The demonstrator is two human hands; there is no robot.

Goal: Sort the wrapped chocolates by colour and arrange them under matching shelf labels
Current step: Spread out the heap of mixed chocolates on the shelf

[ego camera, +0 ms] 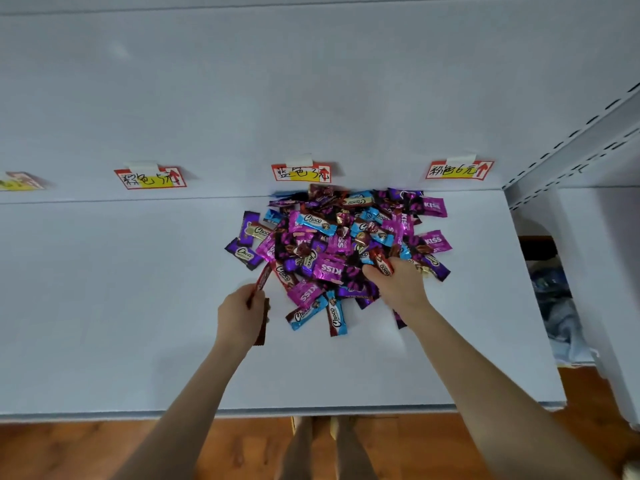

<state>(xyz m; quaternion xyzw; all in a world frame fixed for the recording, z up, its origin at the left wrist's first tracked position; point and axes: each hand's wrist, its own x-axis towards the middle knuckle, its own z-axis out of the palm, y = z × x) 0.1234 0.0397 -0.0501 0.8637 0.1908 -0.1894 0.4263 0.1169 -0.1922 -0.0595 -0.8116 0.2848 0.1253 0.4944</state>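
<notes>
Pulling reds: right hand point(398, 285) grip pinches a red chocolate point(381, 263) at the pile's point(332, 244) near edge, left hand point(240, 313) beside the pile grips maybe two more; next, find their matching label.

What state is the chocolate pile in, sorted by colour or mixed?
Mixed: the pile is one heap with blue, purple, pink and red wrappers jumbled together, just below the middle label.
</notes>
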